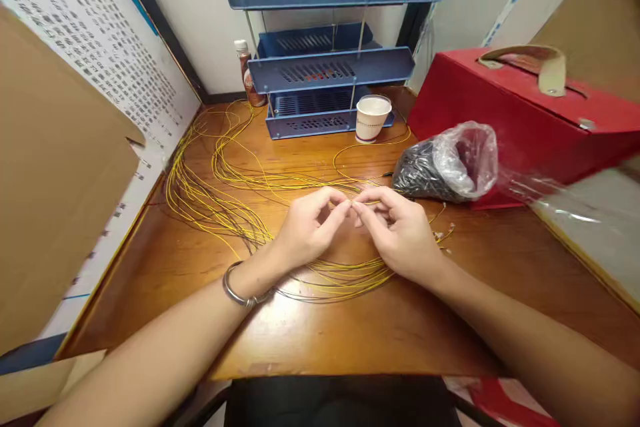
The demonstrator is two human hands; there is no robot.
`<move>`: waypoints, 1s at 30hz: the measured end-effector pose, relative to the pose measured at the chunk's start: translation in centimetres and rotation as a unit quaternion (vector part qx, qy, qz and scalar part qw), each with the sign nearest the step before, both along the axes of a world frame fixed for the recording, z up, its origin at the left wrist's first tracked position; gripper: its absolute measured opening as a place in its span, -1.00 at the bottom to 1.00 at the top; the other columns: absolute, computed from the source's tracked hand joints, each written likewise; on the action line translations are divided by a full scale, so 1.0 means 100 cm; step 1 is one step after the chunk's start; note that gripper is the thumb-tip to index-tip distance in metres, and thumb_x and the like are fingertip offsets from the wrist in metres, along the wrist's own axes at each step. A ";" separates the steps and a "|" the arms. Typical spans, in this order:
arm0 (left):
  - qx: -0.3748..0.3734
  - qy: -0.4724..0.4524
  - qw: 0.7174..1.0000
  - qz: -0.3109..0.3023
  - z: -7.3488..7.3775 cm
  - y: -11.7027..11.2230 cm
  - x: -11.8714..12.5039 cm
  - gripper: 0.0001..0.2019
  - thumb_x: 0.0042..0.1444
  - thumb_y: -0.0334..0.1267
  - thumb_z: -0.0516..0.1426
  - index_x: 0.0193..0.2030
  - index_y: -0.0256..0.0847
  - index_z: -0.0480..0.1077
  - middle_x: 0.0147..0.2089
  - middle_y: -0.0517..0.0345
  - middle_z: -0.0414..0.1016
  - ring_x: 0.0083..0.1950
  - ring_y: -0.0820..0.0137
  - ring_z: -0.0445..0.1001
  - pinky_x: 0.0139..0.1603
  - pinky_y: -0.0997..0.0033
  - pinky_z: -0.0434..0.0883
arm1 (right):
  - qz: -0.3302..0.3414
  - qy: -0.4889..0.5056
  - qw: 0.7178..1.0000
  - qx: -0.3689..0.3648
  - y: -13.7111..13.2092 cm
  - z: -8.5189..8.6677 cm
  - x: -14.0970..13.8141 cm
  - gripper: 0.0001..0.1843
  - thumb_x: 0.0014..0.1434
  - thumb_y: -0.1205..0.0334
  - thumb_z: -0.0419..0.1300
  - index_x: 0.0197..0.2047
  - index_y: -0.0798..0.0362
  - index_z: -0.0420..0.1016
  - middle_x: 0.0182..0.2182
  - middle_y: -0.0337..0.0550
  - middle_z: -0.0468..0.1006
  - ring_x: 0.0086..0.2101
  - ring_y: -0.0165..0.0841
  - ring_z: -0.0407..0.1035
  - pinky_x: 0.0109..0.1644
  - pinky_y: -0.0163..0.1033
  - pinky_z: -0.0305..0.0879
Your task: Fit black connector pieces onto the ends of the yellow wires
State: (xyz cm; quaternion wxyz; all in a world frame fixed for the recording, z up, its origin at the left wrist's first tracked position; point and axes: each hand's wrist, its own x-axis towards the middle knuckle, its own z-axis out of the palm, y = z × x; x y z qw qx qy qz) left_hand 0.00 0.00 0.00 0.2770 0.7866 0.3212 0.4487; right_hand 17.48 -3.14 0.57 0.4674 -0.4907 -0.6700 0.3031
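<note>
My left hand (315, 225) and my right hand (403, 230) meet fingertip to fingertip above the wooden table (295, 347). Thumb and forefinger are pinched on each hand. What lies between them is too small to make out. Around and under both hands runs a loose bundle of thin yellow and dark wires (240, 213), looping out to the left and back across the table. Several wire ends with small pale tips (444, 237) lie just right of my right hand. Beyond that hand rests an open clear plastic bag (425, 167) of small black pieces.
A blue tiered rack (333, 70) stands at the back, with a white paper cup (373, 121) at its front right and a bottle (246, 73) at its left. On the right is a red box (470, 97) with a pale handle. Cardboard (60, 180) borders the left side.
</note>
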 end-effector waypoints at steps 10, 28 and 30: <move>-0.070 -0.011 0.997 -0.037 0.001 0.000 0.000 -0.75 0.38 -0.22 0.07 -0.33 -0.26 0.41 -0.44 0.22 0.50 -0.49 0.57 0.36 -0.42 0.56 0.30 | 0.013 0.008 1.000 0.010 -0.001 0.000 0.001 -0.88 0.31 0.20 0.19 -0.20 0.07 0.48 -0.46 -0.19 0.58 -0.49 -0.41 0.45 -0.49 -0.32 0.19; -0.051 -0.030 0.998 0.027 0.000 0.002 0.000 -0.51 0.45 -0.17 -0.04 -0.54 -0.24 0.35 -0.56 0.20 0.38 -0.49 0.53 0.38 -0.34 0.49 0.33 | -0.002 0.008 1.000 0.014 -0.002 0.002 0.000 -0.88 0.29 0.20 0.20 -0.19 0.08 0.48 -0.52 -0.21 0.54 -0.55 -0.43 0.39 -0.55 -0.32 0.08; -0.052 -0.036 0.997 0.040 0.000 0.002 0.000 -0.54 0.45 -0.16 -0.06 -0.47 -0.25 0.38 -0.52 0.18 0.41 -0.47 0.52 0.39 -0.34 0.49 0.33 | -0.006 0.012 1.000 0.012 -0.002 0.002 0.000 -0.88 0.29 0.21 0.20 -0.20 0.08 0.48 -0.52 -0.21 0.54 -0.54 -0.43 0.40 -0.55 -0.33 0.09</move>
